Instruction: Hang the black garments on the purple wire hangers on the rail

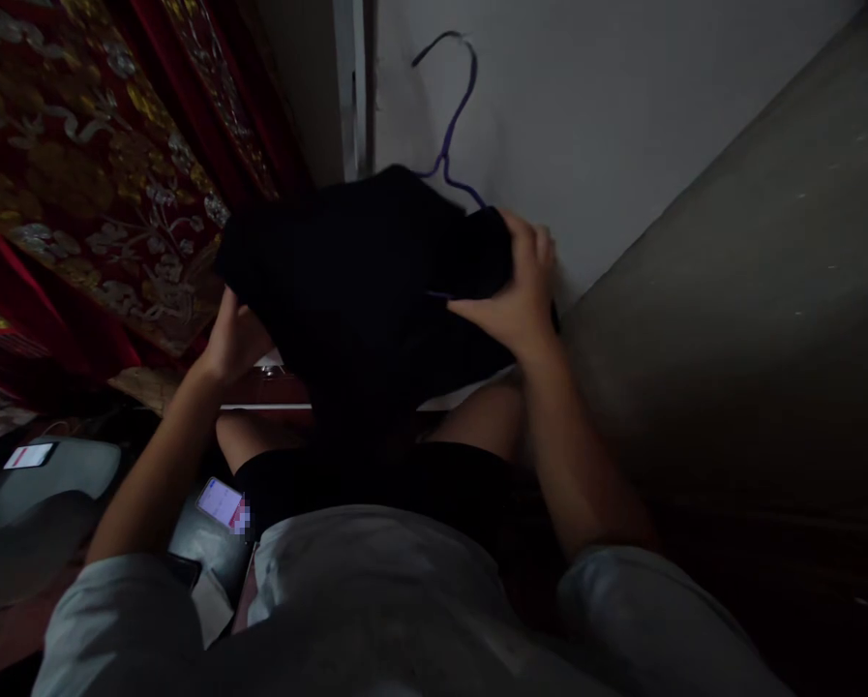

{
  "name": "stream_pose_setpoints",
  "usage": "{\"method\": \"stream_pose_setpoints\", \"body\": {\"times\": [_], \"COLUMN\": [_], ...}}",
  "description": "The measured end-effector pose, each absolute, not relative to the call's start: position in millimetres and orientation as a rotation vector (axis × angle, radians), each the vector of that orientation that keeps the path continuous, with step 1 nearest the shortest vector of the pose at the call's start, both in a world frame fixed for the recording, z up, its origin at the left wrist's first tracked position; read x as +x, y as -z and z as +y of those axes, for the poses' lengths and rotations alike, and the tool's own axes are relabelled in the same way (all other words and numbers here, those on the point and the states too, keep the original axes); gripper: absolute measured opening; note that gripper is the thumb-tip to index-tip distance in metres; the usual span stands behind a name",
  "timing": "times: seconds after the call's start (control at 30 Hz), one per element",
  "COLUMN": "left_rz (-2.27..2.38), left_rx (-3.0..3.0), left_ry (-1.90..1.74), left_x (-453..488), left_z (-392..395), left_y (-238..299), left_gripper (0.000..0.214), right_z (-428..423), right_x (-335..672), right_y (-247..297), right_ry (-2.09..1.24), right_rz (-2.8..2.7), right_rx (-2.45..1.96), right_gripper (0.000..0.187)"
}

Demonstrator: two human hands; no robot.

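A black garment (361,281) hangs on a purple wire hanger (457,116) in front of me, its hook sticking up against the pale wall. My right hand (521,290) grips the garment's right shoulder with fingers curled over the cloth. My left hand (231,339) holds the garment's lower left edge from underneath, its fingers partly hidden by the fabric. Below the garment I see my bare knees and black shorts.
A red and gold patterned cloth (92,174) fills the left side. A dim grey wall or slab (738,290) rises on the right. A lit phone (222,501) and a second phone (30,455) lie on grey cushions at lower left.
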State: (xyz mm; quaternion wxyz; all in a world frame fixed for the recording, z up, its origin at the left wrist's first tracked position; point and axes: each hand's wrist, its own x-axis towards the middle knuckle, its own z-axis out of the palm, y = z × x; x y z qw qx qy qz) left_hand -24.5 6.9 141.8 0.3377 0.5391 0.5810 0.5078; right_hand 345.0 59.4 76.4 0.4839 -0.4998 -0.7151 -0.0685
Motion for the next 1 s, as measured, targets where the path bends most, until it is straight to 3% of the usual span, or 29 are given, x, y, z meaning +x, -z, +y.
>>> {"method": "stream_pose_setpoints", "body": {"times": [0.13, 0.33, 0.53, 1.0], "left_rz": [1.13, 1.235, 1.174, 1.317], "left_rx": [1.224, 1.04, 0.963, 0.721], "left_ry": [-1.409, -1.484, -1.538, -1.732], "left_x": [-31.7, -6.2, 15.8, 2.8], "left_z": [-4.5, -31.5, -36.4, -50.5], "left_y": [-64.2, 8.0, 22.7, 15.5], "left_gripper": [0.072, 0.053, 0.053, 0.039], "right_z": [61.2, 54.8, 56.2, 36.8], "right_x": [341.8, 336.0, 348.4, 322.3], "right_y": [-115.7, -134.1, -129.4, -161.2], "right_ry": [0.164, 0.165, 0.125, 0.129], "right_rz": [-1.791, -1.751, -1.746, -1.945], "right_rx": [-1.307, -1.326, -1.188, -1.231], "right_gripper": [0.097, 0.099, 0.08, 0.091]}}
